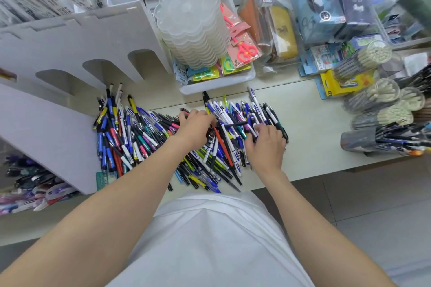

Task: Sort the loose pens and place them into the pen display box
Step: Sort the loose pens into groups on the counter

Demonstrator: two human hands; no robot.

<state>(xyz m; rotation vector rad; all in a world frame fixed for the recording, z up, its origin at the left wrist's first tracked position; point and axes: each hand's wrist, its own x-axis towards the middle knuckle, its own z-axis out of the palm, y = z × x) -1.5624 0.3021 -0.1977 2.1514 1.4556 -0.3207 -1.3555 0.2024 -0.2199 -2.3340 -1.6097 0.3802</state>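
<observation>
Early stages here, by the look of it. The loose pens [140, 137] lie in a wide, tangled heap across the middle of the tabletop [314, 123]: blue, black, white, yellow and pink barrels, all crossed over one another. The pen display box [70, 123], white with arched slots, stands at the left of the frame with its corner right against the heap. No pens show in the slots that face us, so nearly all the sorting looks yet to be done.

Now the hands, both down in the right half of the heap. The left hand [197, 127] has its fingers curled down over the pens, and several barrels fan out from under the palm. Whether it grips them or only covers them, I cannot tell. The right hand [265, 144] sits just beside it, with fingers bent and pinching a pen or two at the heap's right edge.
</observation>
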